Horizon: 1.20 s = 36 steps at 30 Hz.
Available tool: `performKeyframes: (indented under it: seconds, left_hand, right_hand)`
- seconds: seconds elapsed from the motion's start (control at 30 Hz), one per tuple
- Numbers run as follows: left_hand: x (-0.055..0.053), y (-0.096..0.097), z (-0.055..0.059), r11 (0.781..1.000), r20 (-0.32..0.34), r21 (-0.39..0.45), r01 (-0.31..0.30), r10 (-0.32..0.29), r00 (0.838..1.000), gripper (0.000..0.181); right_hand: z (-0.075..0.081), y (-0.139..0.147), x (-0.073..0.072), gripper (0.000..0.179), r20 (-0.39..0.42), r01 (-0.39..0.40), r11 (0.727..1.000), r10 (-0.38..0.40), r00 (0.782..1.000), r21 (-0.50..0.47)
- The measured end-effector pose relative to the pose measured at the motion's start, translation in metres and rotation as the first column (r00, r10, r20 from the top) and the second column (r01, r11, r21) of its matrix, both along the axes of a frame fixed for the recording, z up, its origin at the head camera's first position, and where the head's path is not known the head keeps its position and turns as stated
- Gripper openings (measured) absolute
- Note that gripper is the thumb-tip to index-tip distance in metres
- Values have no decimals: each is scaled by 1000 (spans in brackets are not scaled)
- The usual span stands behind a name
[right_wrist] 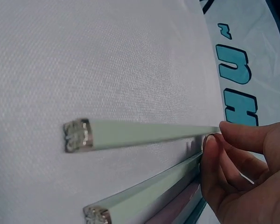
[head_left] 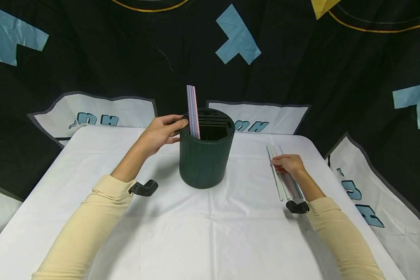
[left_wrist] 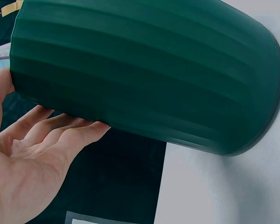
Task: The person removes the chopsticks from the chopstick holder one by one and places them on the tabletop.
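A dark green ribbed utensil holder (head_left: 206,163) with a slotted black top stands upright on the table. Several pastel chopsticks (head_left: 193,109) lean up out of its opening at the left. My left hand (head_left: 161,130) holds the holder by its upper left rim; in the left wrist view its fingertips (left_wrist: 101,126) touch the ribbed wall. At the right, more pastel chopsticks (head_left: 279,182) lie side by side on the cloth. There my right hand (head_left: 289,163) pinches a pale green chopstick (right_wrist: 144,134) between thumb and fingers, its patterned metallic end showing in the right wrist view.
White cloth (head_left: 210,233) covers the table. Behind it hangs a black backdrop (head_left: 126,58) with light blue shapes and white lettered panels. Each wrist carries a black strap-like mount (head_left: 144,188).
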<state>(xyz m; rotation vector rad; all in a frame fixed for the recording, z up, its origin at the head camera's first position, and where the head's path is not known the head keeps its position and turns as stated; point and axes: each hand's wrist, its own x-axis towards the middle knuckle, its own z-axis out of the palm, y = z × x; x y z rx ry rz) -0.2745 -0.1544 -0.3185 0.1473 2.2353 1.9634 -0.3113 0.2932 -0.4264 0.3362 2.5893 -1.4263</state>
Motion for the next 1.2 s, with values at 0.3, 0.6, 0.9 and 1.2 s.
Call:
performKeyframes:
  seconds: [0.3, 0.6, 0.9, 1.2]
  left_hand:
    - [0, 0, 0, 1000, -8, -10, 6, -6, 1000, 58]
    - [-1, -1, -1, 1000, -6, -3, -4, 4, 1000, 58]
    - [-1, -2, -2, 1000, -4, -14, 4, -5, 1000, 58]
    - [-1, -1, -2, 1000, -5, -7, 6, -7, 1000, 58]
  right_hand:
    - [22, -5, 4, 39, -28, -44, 999, 45, 999, 27]
    - [102, -60, 8, 40, -116, -157, 985, 149, 982, -66]
    - [163, -130, 22, 30, -260, -279, 951, 238, 936, -136]
    - [187, -182, 30, 22, -304, -377, 908, 313, 900, -180]
